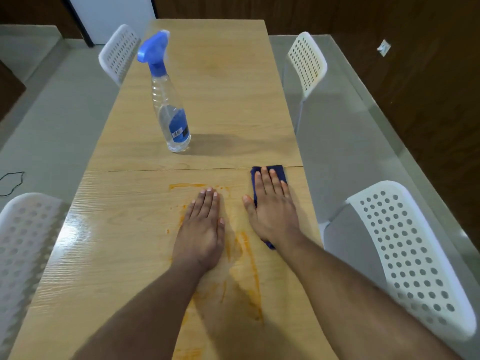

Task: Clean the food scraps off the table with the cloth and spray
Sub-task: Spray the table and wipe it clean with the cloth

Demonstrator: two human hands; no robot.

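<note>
The right hand (pixel 272 206) lies flat, fingers straight, pressing a dark blue cloth (pixel 270 171) onto the desk (pixel 124 229) at centre right. The left hand (pixel 202 229) rests open and flat on the orange smears (pixel 249 258). The spray bottle (pixel 168 100) stands untouched at upper centre. Wiping looks underway; next, I'd say, the cloth must sweep leftward across the streaks.

Your left hand (pixel 201 227) and right hand (pixel 274 206): no gloves, rings or watch; forearms unsleeved; short trimmed nails.
</note>
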